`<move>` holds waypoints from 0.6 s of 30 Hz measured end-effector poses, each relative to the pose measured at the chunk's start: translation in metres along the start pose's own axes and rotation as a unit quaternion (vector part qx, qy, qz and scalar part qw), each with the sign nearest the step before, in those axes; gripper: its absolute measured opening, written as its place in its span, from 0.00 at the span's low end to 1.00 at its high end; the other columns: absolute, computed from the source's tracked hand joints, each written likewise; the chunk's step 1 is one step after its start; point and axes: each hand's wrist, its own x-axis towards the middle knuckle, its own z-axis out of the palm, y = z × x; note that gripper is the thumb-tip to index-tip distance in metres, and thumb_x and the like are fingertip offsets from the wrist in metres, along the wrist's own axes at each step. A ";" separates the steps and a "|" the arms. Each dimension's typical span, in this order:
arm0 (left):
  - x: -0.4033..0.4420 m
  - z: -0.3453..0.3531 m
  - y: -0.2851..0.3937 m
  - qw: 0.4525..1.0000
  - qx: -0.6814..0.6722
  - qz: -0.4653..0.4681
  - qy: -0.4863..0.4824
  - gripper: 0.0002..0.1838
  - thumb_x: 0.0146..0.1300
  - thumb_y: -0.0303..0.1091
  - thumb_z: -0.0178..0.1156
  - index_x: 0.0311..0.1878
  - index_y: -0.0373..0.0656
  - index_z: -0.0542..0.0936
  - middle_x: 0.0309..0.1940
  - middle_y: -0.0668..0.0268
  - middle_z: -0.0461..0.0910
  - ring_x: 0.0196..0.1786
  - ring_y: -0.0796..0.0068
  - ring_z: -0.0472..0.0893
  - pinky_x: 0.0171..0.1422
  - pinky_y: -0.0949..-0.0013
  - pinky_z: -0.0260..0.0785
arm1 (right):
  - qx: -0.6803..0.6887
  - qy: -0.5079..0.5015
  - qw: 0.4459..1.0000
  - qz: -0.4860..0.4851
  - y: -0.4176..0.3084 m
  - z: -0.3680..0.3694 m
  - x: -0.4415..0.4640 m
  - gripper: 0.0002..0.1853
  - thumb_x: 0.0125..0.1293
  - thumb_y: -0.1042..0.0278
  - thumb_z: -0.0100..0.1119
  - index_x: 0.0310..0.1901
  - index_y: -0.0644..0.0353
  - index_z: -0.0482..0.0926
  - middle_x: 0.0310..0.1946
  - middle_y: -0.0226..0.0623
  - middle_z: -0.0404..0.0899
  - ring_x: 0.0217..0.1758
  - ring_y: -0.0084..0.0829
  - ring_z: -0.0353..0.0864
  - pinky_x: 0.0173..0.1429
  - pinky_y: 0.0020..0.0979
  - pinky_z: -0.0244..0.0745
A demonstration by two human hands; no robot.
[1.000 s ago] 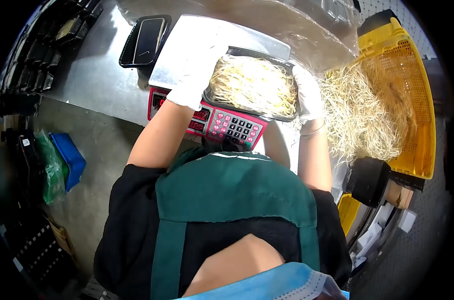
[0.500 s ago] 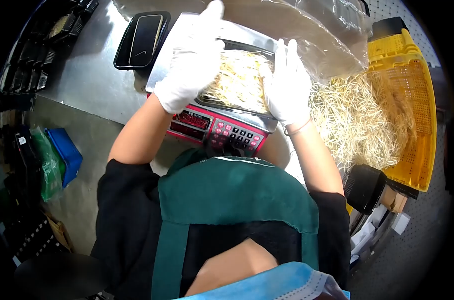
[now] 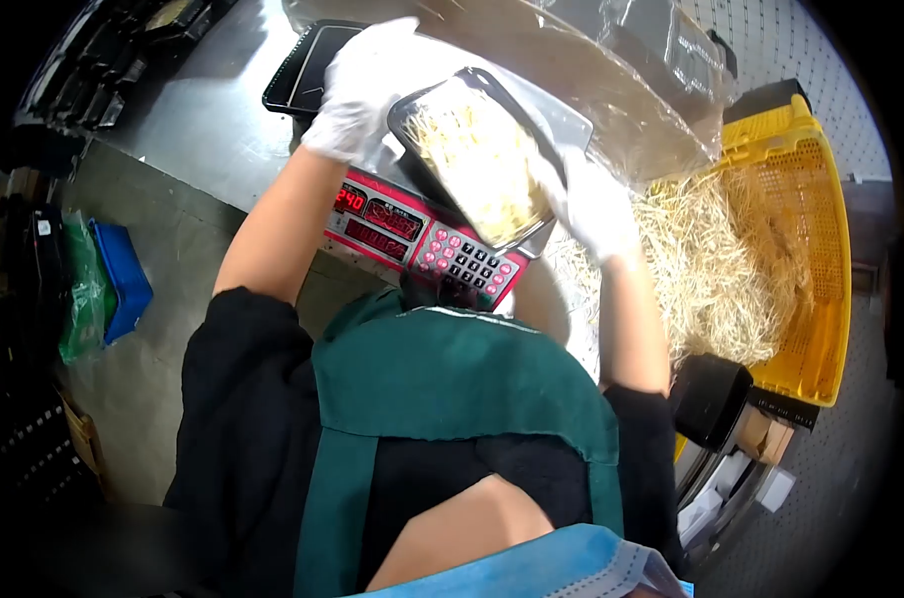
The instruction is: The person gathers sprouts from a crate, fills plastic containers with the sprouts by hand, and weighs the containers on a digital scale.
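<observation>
A black plastic tray of bean sprouts (image 3: 477,164) sits turned at an angle over the scale, its near corner overlapping the keypad. My right hand (image 3: 597,204), white-gloved and smeared by motion, grips the tray's right edge. My left hand (image 3: 357,95), also gloved, is at the tray's left, between it and another black tray (image 3: 295,72). Its fingers stretch upward, apart from the sprouts. Under the sprout tray is the red-fronted digital scale (image 3: 372,224), with lit red digits.
A large heap of sprouts (image 3: 716,269) spills from a yellow crate (image 3: 831,259) on the right. Clear plastic sheeting (image 3: 572,60) lies behind the scale. Black trays (image 3: 93,70) stand at the far left, and a blue bin (image 3: 123,279) sits below the metal table (image 3: 188,130).
The sprout tray has turned and come up off its flat place on the scale, uncovering more of the display. My right hand has shifted with it; my left hand has moved away from the sprouts.
</observation>
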 end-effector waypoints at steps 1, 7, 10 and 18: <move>-0.002 -0.030 -0.004 0.993 0.063 0.073 -0.062 0.13 0.65 0.26 0.56 0.51 0.33 0.75 0.38 0.61 0.81 0.40 0.77 0.81 0.44 0.75 0.75 | 0.055 -0.013 0.997 -0.044 0.017 0.008 -0.017 0.29 0.68 0.44 0.48 0.61 0.59 0.71 0.47 0.52 0.80 0.50 0.50 0.79 0.55 0.42 0.73; -0.146 0.003 0.043 0.928 0.106 -0.357 -0.010 0.18 0.63 0.43 0.62 0.31 0.34 0.81 0.24 0.61 0.82 0.20 0.78 0.80 0.25 0.78 0.73 | 0.401 -0.190 0.896 0.012 -0.011 0.023 -0.063 0.20 0.67 0.64 0.59 0.55 0.67 0.73 0.40 0.32 0.79 0.39 0.19 0.74 0.44 0.23 0.71; -0.118 -0.038 0.056 0.917 0.039 -0.395 -0.023 0.12 0.60 0.33 0.61 0.35 0.31 0.81 0.24 0.61 0.82 0.19 0.79 0.79 0.18 0.77 0.71 | 0.315 -0.282 0.906 -0.006 -0.018 0.028 -0.048 0.20 0.67 0.65 0.60 0.56 0.68 0.73 0.44 0.38 0.79 0.45 0.24 0.77 0.51 0.29 0.73; -0.064 -0.218 0.054 0.961 -0.219 -0.028 0.166 0.06 0.54 0.27 0.57 0.32 0.35 0.80 0.36 0.61 0.82 0.41 0.71 0.81 0.53 0.70 0.74 | 0.395 0.237 0.874 0.155 -0.004 0.054 -0.024 0.19 0.71 0.69 0.52 0.60 0.69 0.70 0.59 0.44 0.73 0.61 0.35 0.73 0.66 0.35 0.66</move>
